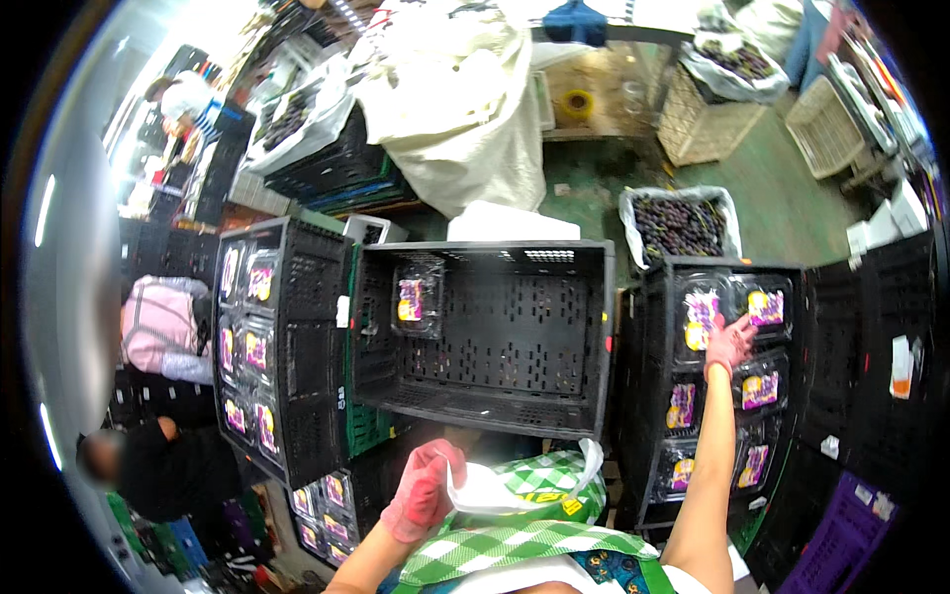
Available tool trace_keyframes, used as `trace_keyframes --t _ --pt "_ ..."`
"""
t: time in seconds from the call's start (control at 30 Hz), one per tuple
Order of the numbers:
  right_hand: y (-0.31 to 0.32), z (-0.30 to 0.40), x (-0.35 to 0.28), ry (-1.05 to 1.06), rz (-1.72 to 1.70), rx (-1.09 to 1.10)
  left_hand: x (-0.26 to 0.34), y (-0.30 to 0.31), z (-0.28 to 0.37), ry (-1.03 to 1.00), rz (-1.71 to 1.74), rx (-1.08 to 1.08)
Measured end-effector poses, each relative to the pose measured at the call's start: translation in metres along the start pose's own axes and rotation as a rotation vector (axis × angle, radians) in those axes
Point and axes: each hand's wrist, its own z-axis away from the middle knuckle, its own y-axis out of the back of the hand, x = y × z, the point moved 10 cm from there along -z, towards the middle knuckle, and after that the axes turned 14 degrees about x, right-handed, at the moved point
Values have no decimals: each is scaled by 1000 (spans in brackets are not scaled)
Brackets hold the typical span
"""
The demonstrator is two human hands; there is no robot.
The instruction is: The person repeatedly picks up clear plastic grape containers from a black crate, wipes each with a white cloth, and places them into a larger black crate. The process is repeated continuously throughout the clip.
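Note:
My right hand [731, 343], in a pink glove, reaches over the black crate [653, 386] at the right and touches the clear plastic punnets with purple and yellow labels. Its fingers lie by the upper punnet [766, 306]; whether they grip it cannot be told. Close to my body, my left hand [424, 490], in a pink and red glove, is closed on the white edge of a green-and-white checked apron [549, 486]. Between the hands and farther forward stands a large black plastic crate [482, 427], with one labelled punnet [419, 299] in its far left corner.
A crate of labelled punnets [315, 297] stands at the left, with more punnets [334, 512] below. Dark grapes fill a lined basket [679, 223] beyond the right crate. A white sack [475, 111] stands ahead. Several people [163, 327] are at the left.

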Motion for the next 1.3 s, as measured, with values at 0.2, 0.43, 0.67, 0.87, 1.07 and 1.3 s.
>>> trace_keyframes --t 0.2,0.43,0.67,0.87,1.07,1.3 --pt "70 89 -142 258 -1122 137 24 75 -4 -59 -164 147" --pt "-93 392 -373 323 -979 -962 21 180 -6 66 313 152" --pt "-179 470 -431 -24 -908 -802 18 293 1 -23 277 502" --pt "-181 461 -447 26 -1244 -971 11 314 -6 55 272 547" --pt "-136 426 -391 67 -1261 -1182 22 297 -21 49 244 370" --pt "30 359 -269 -164 -1736 -1664 48 237 -47 23 44 226"
